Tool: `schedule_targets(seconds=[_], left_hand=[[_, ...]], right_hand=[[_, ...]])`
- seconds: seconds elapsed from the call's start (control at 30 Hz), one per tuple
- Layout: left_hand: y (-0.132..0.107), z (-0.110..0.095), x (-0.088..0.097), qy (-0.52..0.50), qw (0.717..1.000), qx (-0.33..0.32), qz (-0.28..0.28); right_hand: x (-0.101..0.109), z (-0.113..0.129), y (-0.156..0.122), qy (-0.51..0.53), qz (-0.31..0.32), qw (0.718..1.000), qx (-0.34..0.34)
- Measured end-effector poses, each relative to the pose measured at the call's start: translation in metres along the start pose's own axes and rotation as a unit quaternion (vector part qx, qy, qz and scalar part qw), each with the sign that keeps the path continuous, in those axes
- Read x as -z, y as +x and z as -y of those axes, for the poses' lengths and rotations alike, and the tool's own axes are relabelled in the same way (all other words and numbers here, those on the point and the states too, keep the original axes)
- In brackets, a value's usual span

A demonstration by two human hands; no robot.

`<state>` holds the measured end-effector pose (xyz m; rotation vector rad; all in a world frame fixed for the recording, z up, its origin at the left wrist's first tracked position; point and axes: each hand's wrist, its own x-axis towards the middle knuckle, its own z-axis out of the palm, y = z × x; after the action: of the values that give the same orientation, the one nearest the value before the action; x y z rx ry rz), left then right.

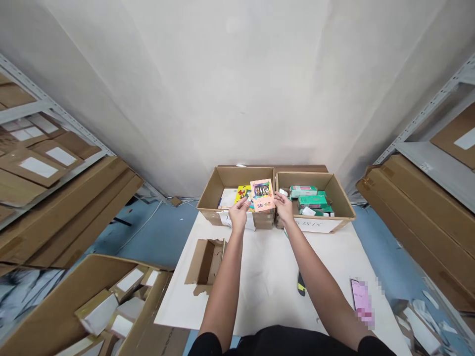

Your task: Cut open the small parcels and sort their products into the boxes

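Note:
Both my hands hold up a small pink packet (262, 195) with a picture on its front, over the far part of a white table (260, 277). My left hand (239, 213) pinches its left edge and my right hand (283, 206) pinches its right edge. Just behind the packet stand two open cardboard boxes. The left box (211, 190) holds a yellow packet (243, 192) and white paper. The right box (343, 200) holds several green packets (312, 200).
A small torn cardboard box (206, 262) lies on the table's left. A dark tool (301, 284) and a pink phone (361, 299) lie on its right. Shelves of flat cartons (55, 207) line both sides. A large carton of white boxes (100, 311) stands low left.

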<state>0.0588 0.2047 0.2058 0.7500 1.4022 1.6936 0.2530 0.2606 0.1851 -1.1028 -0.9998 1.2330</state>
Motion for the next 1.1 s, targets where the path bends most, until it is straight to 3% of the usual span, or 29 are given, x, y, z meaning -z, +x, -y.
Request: schedule_targets(seconds=[0.1, 0.2, 0.37, 0.57, 0.7, 0.9, 0.97, 1.03, 1.1], left_hand=[[0.02, 0.006, 0.007, 0.005, 0.999, -0.011, -0.052], [0.015, 0.025, 0.033, 0.031, 0.996, 0.01, -0.08], [-0.029, 0.07, 0.07, 0.043, 0.994, 0.081, -0.065], [-0.084, 0.127, 0.095, 0.166, 0.979, 0.113, -0.044], [-0.121, 0.172, 0.118, 0.335, 0.93, 0.151, 0.024], [-0.194, 0.223, 0.135, 0.399, 0.887, 0.203, 0.113], [-0.223, 0.237, 0.137, 0.463, 0.845, 0.211, 0.161], [-0.25, 0.248, 0.139, 0.568, 0.769, 0.199, 0.216], [-0.268, 0.255, 0.14, 0.625, 0.718, 0.187, 0.242]], right_hand=[[0.003, -0.007, 0.014, -0.05, -0.046, 0.998, 0.017], [0.025, -0.029, -0.007, -0.086, -0.034, 0.995, 0.036], [0.058, -0.074, -0.078, -0.119, -0.028, 0.992, -0.016], [0.065, -0.104, -0.138, -0.182, 0.064, 0.975, -0.107], [0.074, -0.117, -0.174, -0.203, 0.107, 0.96, -0.159], [0.111, -0.127, -0.221, -0.215, 0.164, 0.936, -0.227], [0.126, -0.125, -0.229, -0.237, 0.162, 0.929, -0.232], [0.142, -0.122, -0.234, -0.258, 0.15, 0.925, -0.235], [0.155, -0.118, -0.236, -0.27, 0.137, 0.923, -0.237]])
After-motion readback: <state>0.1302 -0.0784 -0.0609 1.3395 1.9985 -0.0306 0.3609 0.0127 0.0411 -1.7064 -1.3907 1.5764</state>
